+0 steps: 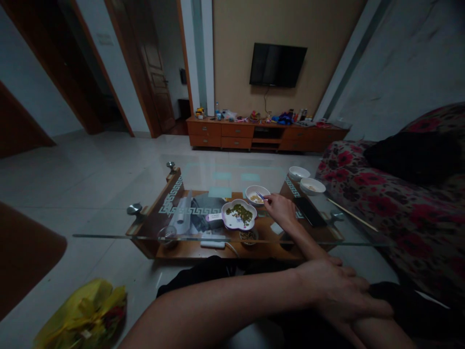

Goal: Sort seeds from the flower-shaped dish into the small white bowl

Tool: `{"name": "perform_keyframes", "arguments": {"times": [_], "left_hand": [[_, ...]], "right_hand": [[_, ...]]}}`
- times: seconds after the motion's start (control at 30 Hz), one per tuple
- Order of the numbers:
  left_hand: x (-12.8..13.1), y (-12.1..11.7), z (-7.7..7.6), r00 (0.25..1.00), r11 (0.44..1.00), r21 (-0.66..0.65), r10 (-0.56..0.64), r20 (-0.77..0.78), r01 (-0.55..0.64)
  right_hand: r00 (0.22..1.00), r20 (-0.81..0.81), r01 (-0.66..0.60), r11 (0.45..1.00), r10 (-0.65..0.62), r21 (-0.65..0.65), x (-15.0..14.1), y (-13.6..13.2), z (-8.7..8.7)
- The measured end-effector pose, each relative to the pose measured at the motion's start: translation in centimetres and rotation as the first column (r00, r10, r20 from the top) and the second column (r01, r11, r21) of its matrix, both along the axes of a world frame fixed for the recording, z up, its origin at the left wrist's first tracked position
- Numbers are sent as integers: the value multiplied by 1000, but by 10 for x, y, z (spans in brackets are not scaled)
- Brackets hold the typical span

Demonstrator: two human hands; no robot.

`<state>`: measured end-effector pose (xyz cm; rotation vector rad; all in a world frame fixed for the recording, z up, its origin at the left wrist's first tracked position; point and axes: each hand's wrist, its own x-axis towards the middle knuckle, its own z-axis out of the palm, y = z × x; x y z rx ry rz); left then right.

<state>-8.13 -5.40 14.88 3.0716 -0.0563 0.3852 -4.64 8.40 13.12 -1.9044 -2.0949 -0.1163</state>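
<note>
My right hand [280,209] reaches over the glass coffee table [152,224], pinching a thin blue tool [260,196] whose tip is at a white bowl of pale grains [256,195]. Just left of that hand sits a white flower-shaped dish of green beans [239,214]. My left hand [339,291] lies flat with fingers stretched out on my right forearm, close to my lap, holding nothing.
Two more white bowls [299,173] [312,186] stand at the table's far right, with chopsticks [351,214] and a black remote [310,212] near them. A floral sofa [395,208] is on the right, a yellow bag [85,312] on the floor left, a TV cabinet [261,133] beyond.
</note>
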Motion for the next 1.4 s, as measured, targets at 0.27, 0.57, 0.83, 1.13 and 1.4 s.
{"name": "perform_keyframes", "arguments": {"times": [0.27, 0.57, 0.83, 1.13, 1.4], "left_hand": [[-4, -2, 0, 1000, 1000, -6, 9, 20, -9], [-9, -1, -8, 995, 998, 1, 55, 85, -56], [-9, -2, 1, 998, 998, -8, 61, 24, -61], [-10, -2, 0, 998, 998, -19, 55, 43, -54], [-8, -3, 0, 999, 999, -13, 46, 21, -46]], "right_hand": [[946, 2, -324, 943, 325, -80, -18, -8, 0], [900, -15, -431, 885, 435, -177, -35, -12, -6], [909, 2, -409, 892, 417, -191, -32, -15, -2], [901, -5, -425, 880, 434, -212, -32, -12, -7], [919, -7, -393, 912, 395, -121, -27, -11, -1]]}}
